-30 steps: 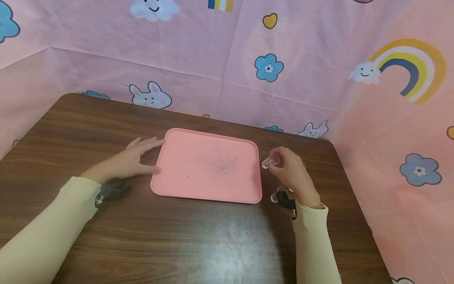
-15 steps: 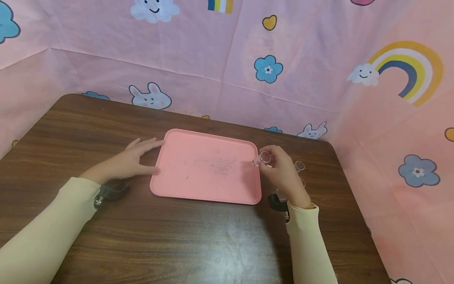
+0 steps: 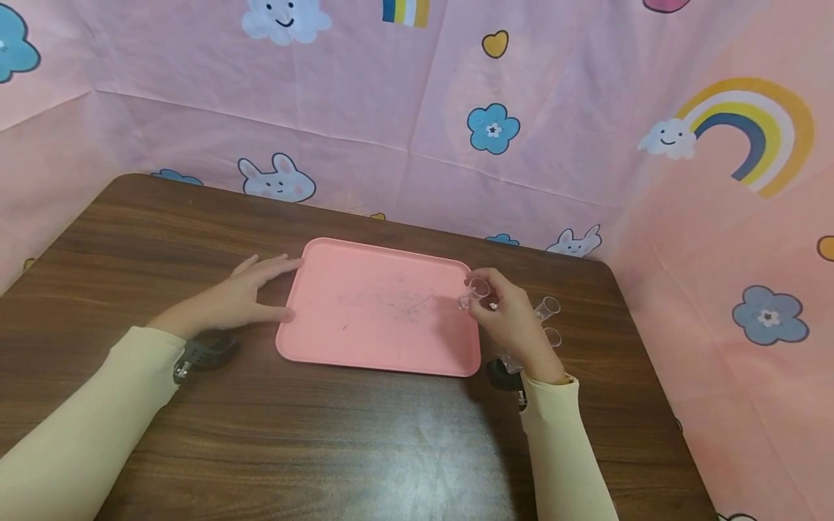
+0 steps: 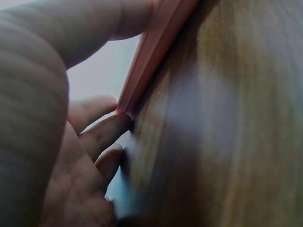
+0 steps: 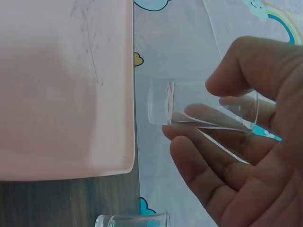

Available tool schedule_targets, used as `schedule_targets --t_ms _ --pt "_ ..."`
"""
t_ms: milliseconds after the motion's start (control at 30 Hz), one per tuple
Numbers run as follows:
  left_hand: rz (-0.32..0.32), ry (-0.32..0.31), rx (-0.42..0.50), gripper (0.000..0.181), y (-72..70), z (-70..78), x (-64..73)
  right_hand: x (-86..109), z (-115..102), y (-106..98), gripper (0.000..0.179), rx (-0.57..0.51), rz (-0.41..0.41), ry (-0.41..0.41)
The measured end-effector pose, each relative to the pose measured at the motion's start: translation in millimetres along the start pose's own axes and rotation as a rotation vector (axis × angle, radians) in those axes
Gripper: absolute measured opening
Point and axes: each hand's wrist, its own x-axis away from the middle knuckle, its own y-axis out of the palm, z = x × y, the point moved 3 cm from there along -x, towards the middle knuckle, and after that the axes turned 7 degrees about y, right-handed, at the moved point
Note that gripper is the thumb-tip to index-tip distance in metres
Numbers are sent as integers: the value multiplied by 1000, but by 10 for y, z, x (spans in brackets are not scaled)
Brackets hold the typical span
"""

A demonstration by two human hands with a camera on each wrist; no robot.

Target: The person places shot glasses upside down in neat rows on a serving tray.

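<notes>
My right hand (image 3: 517, 318) pinches a small clear shot glass (image 3: 478, 287) between thumb and fingers, overlapping the right rim of the pink tray (image 3: 378, 344) in the head view. Seen from the right wrist, the thick base of this shot glass (image 5: 160, 101) points toward the tray's side and its mouth toward the palm. With fingers extended and spread, my left hand (image 3: 234, 298) touches the tray's left edge. In the left wrist view, its fingertips (image 4: 122, 120) are right at the tray rim (image 4: 147, 61).
Several more clear shot glasses stand right of the tray: a far one (image 3: 549, 307), another (image 3: 553, 337) partly behind the right wrist, and one (image 3: 513, 363) by the black wrist strap (image 3: 502, 375). Printed cloth walls (image 3: 365, 108) border the brown wooden table (image 3: 313, 441).
My right hand has moved left with the shot glass, from beside the tray to its right rim, uncovering glasses behind it. The left hand and tray have stayed in place.
</notes>
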Motion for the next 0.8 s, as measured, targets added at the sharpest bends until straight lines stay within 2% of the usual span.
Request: schedule_targets --t_ms 133,433,667,800 --pt "-9 0 -1 92 2 -4 5 -7 -19 17 36 11 -14 -31" --pt "-9 13 -8 92 3 -12 -8 -14 -31 40 37 127 -49 -61" --pt "-5 16 1 91 -7 3 -8 -10 -9 59 44 124 -73 60" --pt "-6 22 2 91 -4 -4 -1 -9 -20 60 43 128 -36 65"
